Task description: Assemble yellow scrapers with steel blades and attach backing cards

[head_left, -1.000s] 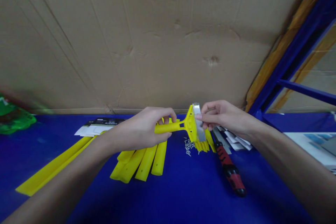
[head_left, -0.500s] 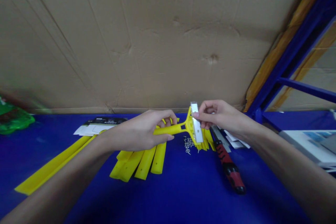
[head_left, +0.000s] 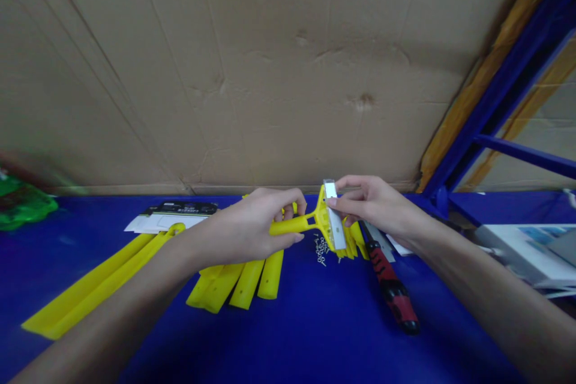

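Note:
A yellow scraper (head_left: 292, 225) is gripped by its handle in my left hand (head_left: 256, 222). Along its wide head lies a silvery blade plate (head_left: 336, 225). My right hand (head_left: 371, 201) pinches the upper part of this plate, thumb on its face, other fingers partly hidden behind. Small screws (head_left: 321, 250) lie below the scraper head. Yellow handle pieces (head_left: 249, 285) are spread under my left hand, and more yellow parts (head_left: 353, 241) sit behind the plate.
A red and black tool (head_left: 393, 291) lies on the blue table (head_left: 315, 336). Two long yellow pieces (head_left: 94, 279) and printed cards (head_left: 173, 216) are at left. Green plastic (head_left: 27, 204) is at far left; a white box (head_left: 526, 252) is at right. Cardboard (head_left: 270, 72) stands behind.
The scraper head and plate have shifted slightly left and down. My left hand has moved slightly right along the handle, and my right hand's fingers have shifted on the plate.

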The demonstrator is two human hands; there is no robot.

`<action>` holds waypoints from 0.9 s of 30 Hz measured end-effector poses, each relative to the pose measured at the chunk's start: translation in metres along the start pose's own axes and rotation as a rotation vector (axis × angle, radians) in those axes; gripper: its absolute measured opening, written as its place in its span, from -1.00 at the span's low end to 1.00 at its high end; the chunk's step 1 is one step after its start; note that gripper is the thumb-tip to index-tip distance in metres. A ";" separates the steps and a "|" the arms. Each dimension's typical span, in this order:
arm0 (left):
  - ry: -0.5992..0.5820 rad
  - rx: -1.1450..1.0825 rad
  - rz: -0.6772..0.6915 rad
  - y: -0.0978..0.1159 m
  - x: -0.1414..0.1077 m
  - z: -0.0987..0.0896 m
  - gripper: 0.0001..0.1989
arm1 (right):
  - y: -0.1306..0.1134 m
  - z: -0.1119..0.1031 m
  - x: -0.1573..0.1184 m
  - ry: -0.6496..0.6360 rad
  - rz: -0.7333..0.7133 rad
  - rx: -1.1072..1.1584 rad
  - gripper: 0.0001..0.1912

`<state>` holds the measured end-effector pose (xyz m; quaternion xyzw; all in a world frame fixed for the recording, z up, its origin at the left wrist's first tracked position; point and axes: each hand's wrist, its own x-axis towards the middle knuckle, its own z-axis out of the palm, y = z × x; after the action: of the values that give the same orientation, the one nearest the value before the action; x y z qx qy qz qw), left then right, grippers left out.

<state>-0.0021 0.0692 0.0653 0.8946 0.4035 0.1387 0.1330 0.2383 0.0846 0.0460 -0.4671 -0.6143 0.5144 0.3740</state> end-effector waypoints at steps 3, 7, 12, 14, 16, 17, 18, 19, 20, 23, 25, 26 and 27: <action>0.008 -0.016 0.029 0.001 0.000 -0.001 -0.84 | 0.002 0.000 0.000 -0.012 -0.001 0.036 -0.58; 0.002 -0.049 0.039 0.002 -0.002 -0.002 -0.85 | 0.002 -0.001 -0.001 -0.029 -0.011 0.045 -0.60; 0.011 0.026 0.070 0.000 -0.005 -0.002 -0.84 | 0.001 -0.001 -0.003 -0.038 -0.003 -0.003 -0.60; 0.013 0.038 0.101 -0.001 -0.006 -0.001 -0.82 | 0.001 -0.001 -0.004 -0.032 -0.006 -0.006 -0.58; 0.004 0.032 0.140 -0.002 -0.007 0.000 -0.81 | 0.001 -0.001 -0.004 -0.037 0.001 0.003 -0.57; -0.006 0.032 0.155 -0.002 -0.008 0.000 -0.80 | 0.001 -0.001 -0.004 -0.040 0.008 0.009 -0.56; -0.023 0.039 0.165 -0.002 -0.008 0.001 -0.78 | 0.001 -0.001 -0.004 -0.042 0.015 0.014 -0.55; -0.045 0.052 0.172 -0.001 -0.008 0.001 -0.74 | 0.001 -0.001 -0.004 -0.041 0.020 0.016 -0.55; -0.072 0.074 0.176 0.000 -0.008 0.002 -0.69 | 0.000 -0.001 -0.004 -0.040 0.025 0.018 -0.54; -0.131 0.144 0.189 0.003 -0.006 0.002 -0.55 | -0.001 -0.001 -0.005 -0.045 0.047 0.028 -0.52; -0.148 0.170 0.196 0.006 -0.006 0.002 -0.50 | -0.002 -0.001 -0.006 -0.063 0.062 0.049 -0.51; -0.150 0.176 0.198 0.008 -0.005 0.001 -0.48 | -0.002 -0.001 -0.006 -0.074 0.067 0.061 -0.51; -0.149 0.180 0.200 0.009 -0.005 0.001 -0.48 | -0.002 -0.001 -0.006 -0.083 0.073 0.071 -0.52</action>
<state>0.0009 0.0597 0.0668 0.9464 0.3123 0.0477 0.0675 0.2407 0.0787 0.0487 -0.4540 -0.5931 0.5681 0.3455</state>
